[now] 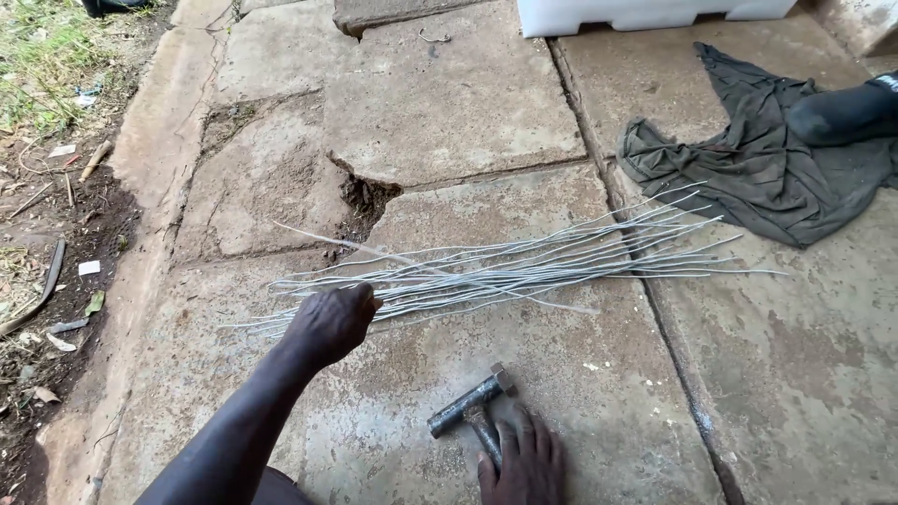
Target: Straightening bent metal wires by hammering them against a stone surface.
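Note:
A bundle of several long thin grey metal wires (524, 264) lies across the concrete slabs (440, 112). My left hand (329, 324) reaches onto the left end of the bundle, fingers curled over the wires. A metal hammer (470, 407) lies on the slab in front of me. My right hand (524, 463) rests on its handle, fingers around it, the hammer head pointing away to the upper left.
A dark green cloth (748, 168) lies crumpled at the right with a black boot (842, 112) on it. A white foam block (645, 14) stands at the top. A broken hole (367, 196) gapes in the slab. Dirt and litter (56, 234) border the left edge.

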